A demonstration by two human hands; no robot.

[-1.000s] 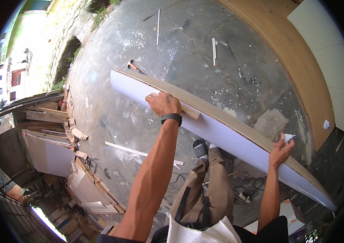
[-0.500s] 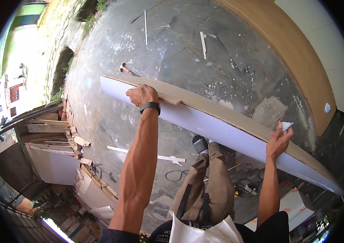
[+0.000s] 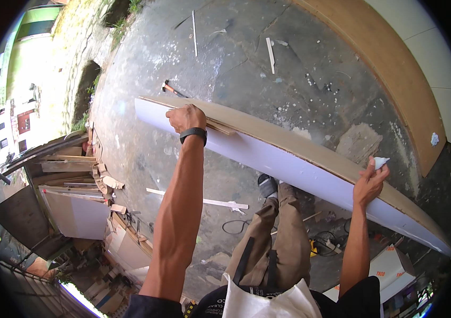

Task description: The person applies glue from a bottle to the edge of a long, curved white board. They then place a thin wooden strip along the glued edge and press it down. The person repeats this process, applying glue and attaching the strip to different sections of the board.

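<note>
A long panel [image 3: 289, 164], white on its near face and brown on its upper side, slants across in front of me from upper left to lower right. My left hand [image 3: 187, 117] is closed at its left part, pinching a thin wooden strip [image 3: 220, 127] along the panel's top edge. The fingertips there are partly hidden. Further right, my right hand [image 3: 369, 183] is wrapped round a small white glue bottle [image 3: 379, 162], its pointed nozzle showing above the fingers. That hand rests against the panel's edge.
A hammer [image 3: 174, 88] lies on the concrete floor behind the panel. Narrow white strips [image 3: 271, 55] are scattered about. A large brown board [image 3: 395, 69] stands at the right. Wood scraps [image 3: 111, 183] are piled left; cables [image 3: 326, 244] and a white box [image 3: 392, 267] lie near my feet.
The wooden strip at my left hand has tilted slightly against the panel's edge. My right hand keeps the glue bottle, its nozzle now pointing more to the right. The view has shifted a little.
</note>
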